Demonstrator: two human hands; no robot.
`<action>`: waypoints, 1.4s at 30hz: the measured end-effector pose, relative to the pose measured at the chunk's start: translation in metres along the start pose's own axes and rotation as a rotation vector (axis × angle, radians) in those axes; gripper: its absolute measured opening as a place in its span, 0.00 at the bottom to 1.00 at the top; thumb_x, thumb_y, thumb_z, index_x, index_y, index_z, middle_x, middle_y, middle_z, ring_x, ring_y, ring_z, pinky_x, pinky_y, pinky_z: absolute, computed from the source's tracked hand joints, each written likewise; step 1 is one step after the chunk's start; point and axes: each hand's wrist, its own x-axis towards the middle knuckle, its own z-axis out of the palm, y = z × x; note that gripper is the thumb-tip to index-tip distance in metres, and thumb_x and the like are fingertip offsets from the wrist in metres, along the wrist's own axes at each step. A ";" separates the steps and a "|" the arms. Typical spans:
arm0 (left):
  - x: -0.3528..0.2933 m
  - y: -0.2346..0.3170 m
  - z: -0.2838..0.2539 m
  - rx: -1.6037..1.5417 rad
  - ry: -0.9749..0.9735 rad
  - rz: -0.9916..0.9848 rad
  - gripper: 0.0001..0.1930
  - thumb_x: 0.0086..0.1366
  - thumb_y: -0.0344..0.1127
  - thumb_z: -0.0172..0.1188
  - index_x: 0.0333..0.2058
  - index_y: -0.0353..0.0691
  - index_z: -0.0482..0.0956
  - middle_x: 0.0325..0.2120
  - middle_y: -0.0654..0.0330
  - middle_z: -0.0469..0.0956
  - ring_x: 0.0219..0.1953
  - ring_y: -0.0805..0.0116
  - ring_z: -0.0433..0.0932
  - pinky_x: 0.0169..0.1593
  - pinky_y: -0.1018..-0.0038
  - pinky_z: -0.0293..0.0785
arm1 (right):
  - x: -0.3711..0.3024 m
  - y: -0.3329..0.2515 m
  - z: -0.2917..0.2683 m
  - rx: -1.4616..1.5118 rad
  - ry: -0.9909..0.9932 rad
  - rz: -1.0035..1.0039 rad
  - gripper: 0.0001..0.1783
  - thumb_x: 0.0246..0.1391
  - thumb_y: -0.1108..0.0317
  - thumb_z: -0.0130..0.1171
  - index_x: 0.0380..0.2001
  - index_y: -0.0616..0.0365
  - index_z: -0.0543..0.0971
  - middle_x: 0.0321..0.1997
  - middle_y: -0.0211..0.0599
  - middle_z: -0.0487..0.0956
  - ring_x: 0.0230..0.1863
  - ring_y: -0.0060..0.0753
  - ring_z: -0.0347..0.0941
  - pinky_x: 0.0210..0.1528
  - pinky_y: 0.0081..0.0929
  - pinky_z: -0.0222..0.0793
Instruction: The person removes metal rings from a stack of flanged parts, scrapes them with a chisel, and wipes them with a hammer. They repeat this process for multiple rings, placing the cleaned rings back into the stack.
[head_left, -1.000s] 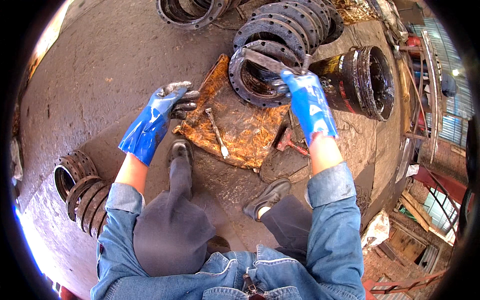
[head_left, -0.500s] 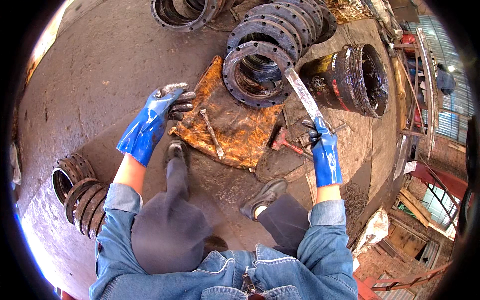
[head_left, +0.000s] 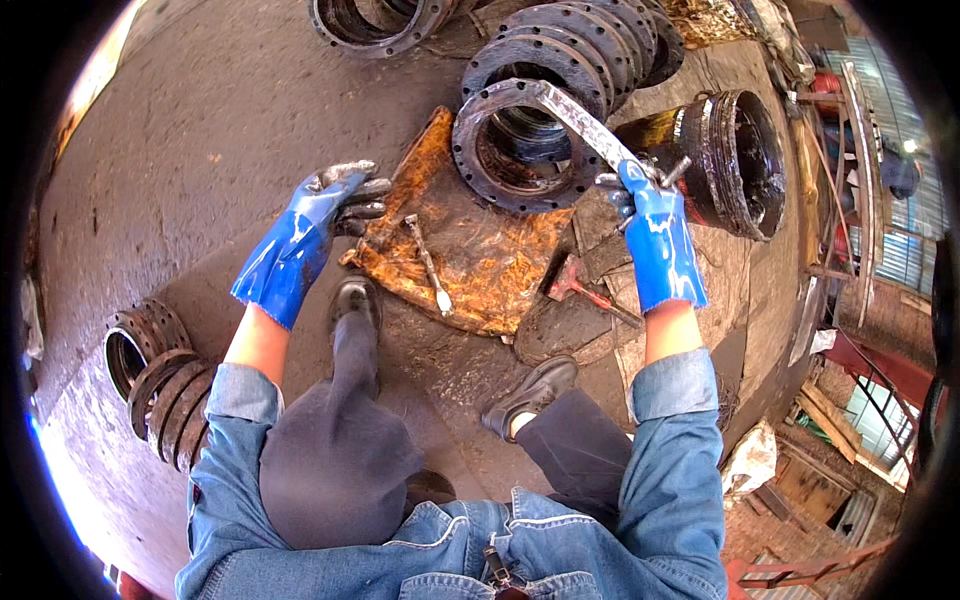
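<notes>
My right hand (head_left: 655, 225), in a blue rubber glove, is closed around the lower end of a long flat metal bar (head_left: 585, 122) smeared grey-white. The bar slants up and left, its far end over the upper rim of the front flange ring (head_left: 466, 150). I cannot tell whether it touches. That black, greasy ring with bolt holes leans at the near end of a row of flanges (head_left: 580, 50). My left hand (head_left: 335, 205), gloved with blackened fingers apart, hovers empty left of an orange stained sheet (head_left: 480, 270). On the sheet lies a narrow stick-like tool (head_left: 427, 262) with a whitish end.
A red-headed hammer (head_left: 568, 280) lies right of the sheet. Behind my right hand, a dark, grimy drum (head_left: 700, 150) rests on its side. More flange rings stand at far left (head_left: 175, 395) and at the top (head_left: 400, 35). My shoes (head_left: 530, 395) are on the stained floor.
My right hand has moved up and slightly right, tilting the bar further left. Its tip has shifted from beside the front ring to over its upper rim. My left hand barely moved.
</notes>
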 end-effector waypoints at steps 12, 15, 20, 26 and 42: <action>0.001 0.000 -0.005 0.008 -0.008 0.006 0.20 0.70 0.45 0.56 0.56 0.43 0.74 0.47 0.54 0.81 0.38 0.65 0.84 0.30 0.75 0.79 | 0.014 -0.056 0.067 -0.529 -0.313 -0.331 0.23 0.58 0.55 0.57 0.43 0.66 0.82 0.32 0.38 0.84 0.31 0.24 0.71 0.37 0.24 0.66; 0.001 -0.001 -0.007 -0.003 -0.029 0.018 0.20 0.70 0.45 0.56 0.56 0.43 0.74 0.47 0.54 0.81 0.39 0.65 0.84 0.31 0.75 0.79 | 0.008 -0.053 0.071 -0.403 -0.386 -0.178 0.20 0.60 0.54 0.57 0.42 0.62 0.83 0.32 0.32 0.83 0.29 0.20 0.69 0.33 0.21 0.64; -0.001 0.003 -0.006 0.013 0.006 0.010 0.20 0.70 0.45 0.55 0.55 0.42 0.74 0.47 0.54 0.81 0.39 0.66 0.83 0.33 0.75 0.79 | 0.006 -0.055 0.004 -0.115 -0.270 -0.089 0.19 0.59 0.58 0.59 0.46 0.59 0.82 0.31 0.27 0.84 0.24 0.11 0.65 0.25 0.13 0.57; -0.005 0.004 -0.003 -0.009 -0.028 0.004 0.19 0.71 0.43 0.54 0.56 0.42 0.73 0.47 0.56 0.81 0.40 0.68 0.83 0.38 0.75 0.80 | 0.013 -0.067 -0.031 -0.222 -0.134 -0.049 0.17 0.57 0.61 0.61 0.44 0.61 0.82 0.30 0.28 0.84 0.22 0.13 0.65 0.25 0.14 0.57; -0.007 -0.001 -0.012 0.004 -0.007 0.016 0.20 0.71 0.46 0.53 0.56 0.43 0.73 0.48 0.56 0.80 0.42 0.68 0.82 0.41 0.74 0.79 | 0.017 -0.065 0.089 -0.673 -0.300 -0.280 0.27 0.58 0.49 0.57 0.37 0.69 0.82 0.29 0.42 0.82 0.31 0.35 0.72 0.41 0.33 0.67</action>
